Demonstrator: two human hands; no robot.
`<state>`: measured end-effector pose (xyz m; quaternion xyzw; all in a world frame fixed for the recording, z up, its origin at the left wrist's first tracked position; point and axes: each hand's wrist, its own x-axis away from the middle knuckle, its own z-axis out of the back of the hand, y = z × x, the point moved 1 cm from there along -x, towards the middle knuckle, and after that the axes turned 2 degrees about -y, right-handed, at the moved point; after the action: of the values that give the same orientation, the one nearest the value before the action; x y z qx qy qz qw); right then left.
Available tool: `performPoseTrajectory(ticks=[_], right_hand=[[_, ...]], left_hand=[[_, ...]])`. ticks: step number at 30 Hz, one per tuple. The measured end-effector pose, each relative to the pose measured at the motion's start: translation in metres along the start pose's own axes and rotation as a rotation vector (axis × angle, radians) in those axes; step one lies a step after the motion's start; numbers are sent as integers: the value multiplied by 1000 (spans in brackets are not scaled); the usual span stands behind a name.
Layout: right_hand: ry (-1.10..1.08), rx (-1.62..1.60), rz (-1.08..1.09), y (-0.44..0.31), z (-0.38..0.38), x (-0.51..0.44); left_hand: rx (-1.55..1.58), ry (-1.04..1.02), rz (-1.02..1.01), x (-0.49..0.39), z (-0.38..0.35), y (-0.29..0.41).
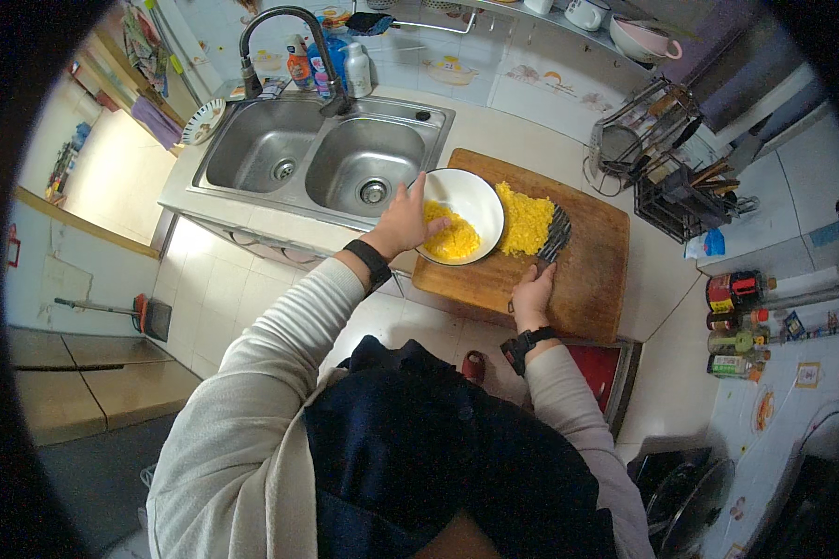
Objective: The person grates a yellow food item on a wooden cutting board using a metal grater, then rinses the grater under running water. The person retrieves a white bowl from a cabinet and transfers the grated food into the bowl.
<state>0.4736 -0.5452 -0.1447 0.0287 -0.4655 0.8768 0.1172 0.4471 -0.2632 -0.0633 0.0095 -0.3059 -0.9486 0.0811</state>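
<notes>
My left hand [404,222] holds a white bowl [486,209] by its left side, with the thumb over the inside. Chopped yellow food [454,236] lies in the bowl's near left part. The bowl is above the left part of a wooden cutting board [591,279]; whether it touches the wood I cannot tell. Just right of it, a flat patch of the same chopped yellow food [526,220] is spread on the board. My right hand [533,293] grips the handle of a dark broad-bladed tool, apparently a kitchen knife [558,234], whose blade meets the patch's right edge.
A steel double sink [311,150] with a dark faucet [280,14] adjoins the board's left. Wire racks with utensils [661,154] stand at the back right. Bottles [737,325] line the right wall. Beneath the board's near right corner is a red surface [594,370].
</notes>
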Motion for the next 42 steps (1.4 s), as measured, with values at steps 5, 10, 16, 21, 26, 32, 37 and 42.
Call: performPoseTrajectory(ticks=[5, 10, 16, 21, 26, 32, 37, 42], right_hand=[[-162, -495, -93, -2, 33, 5], [-179, -565, -120, -10, 70, 6], [-360, -544, -1, -31, 101, 1], [-521, -527, 95, -61, 87, 4], [-636, -484, 197, -76, 48, 12], [-640, -274, 364, -71, 19, 7], [-369, 97, 890, -71, 12, -4], [-335, 381, 978, -73, 19, -12]], left_hand=[[93, -24, 34, -4, 1, -6], [144, -10, 46, -5, 3, -8], [122, 27, -23, -3, 5, -13], [46, 60, 72, -2, 0, -28], [-25, 90, 71, 0, 3, -33], [-266, 106, 19, -6, 18, -13], [-487, 116, -14, -19, 31, 1], [-588, 25, 32, -30, 36, 3]])
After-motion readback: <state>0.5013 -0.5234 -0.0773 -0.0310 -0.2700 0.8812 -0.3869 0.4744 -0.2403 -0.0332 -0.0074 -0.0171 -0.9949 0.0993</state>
